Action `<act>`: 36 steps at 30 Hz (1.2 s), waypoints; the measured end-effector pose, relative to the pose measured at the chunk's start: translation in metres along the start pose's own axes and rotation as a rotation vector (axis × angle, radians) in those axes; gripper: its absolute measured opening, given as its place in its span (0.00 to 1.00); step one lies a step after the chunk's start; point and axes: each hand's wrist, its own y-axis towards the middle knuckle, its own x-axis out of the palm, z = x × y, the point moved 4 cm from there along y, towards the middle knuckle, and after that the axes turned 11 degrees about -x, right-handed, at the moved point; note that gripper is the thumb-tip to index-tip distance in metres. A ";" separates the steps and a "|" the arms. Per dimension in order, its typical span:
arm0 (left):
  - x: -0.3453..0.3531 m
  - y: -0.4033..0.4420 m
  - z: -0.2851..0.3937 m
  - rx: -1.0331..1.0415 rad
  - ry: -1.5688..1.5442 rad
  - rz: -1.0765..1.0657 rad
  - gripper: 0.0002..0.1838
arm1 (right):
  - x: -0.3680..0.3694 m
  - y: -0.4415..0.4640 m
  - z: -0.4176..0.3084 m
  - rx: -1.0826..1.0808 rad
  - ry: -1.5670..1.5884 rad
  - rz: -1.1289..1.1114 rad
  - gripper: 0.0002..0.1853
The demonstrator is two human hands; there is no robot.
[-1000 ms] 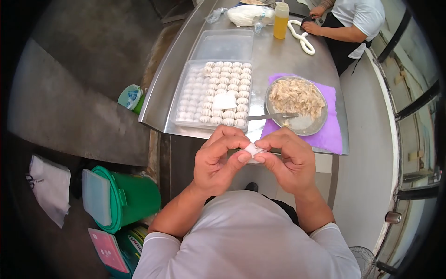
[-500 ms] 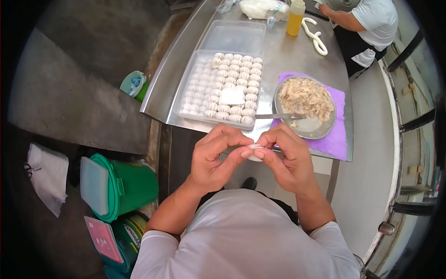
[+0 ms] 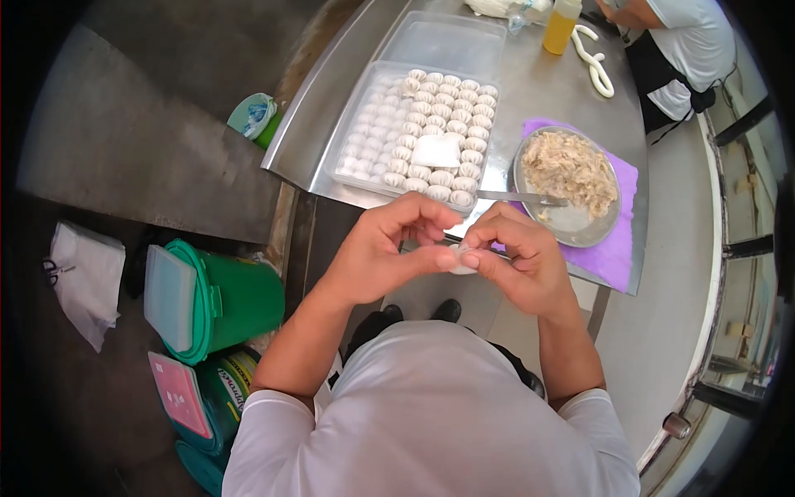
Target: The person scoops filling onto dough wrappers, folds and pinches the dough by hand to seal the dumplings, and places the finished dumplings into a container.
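Observation:
A small white dough dumpling is held in front of my chest, just off the table's near edge. My right hand pinches its top between thumb and fingertips. On the other side, my left hand has its thumb against the dough, while its forefinger is lifted away and the other fingers curl behind. Past my hands, a clear plastic box contains rows of pleated dumplings, with a white square wrapper lying on top. Minced filling fills much of a round metal plate, where a flat spreader rests across the rim.
The plate sits on a purple cloth on the steel table. Farther back are a yellow oil bottle and a dough rope. A co-worker stands at the right. Green tubs stand at lower left.
My left forefinger has lifted off the dumpling and opened away from its thumb. My right hand keeps its pinch. The view has shifted, so the table appears farther right and higher.

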 end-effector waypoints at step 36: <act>-0.116 0.064 -0.085 -0.207 -0.655 -0.103 0.19 | 0.089 0.090 0.095 0.243 -0.178 0.583 0.15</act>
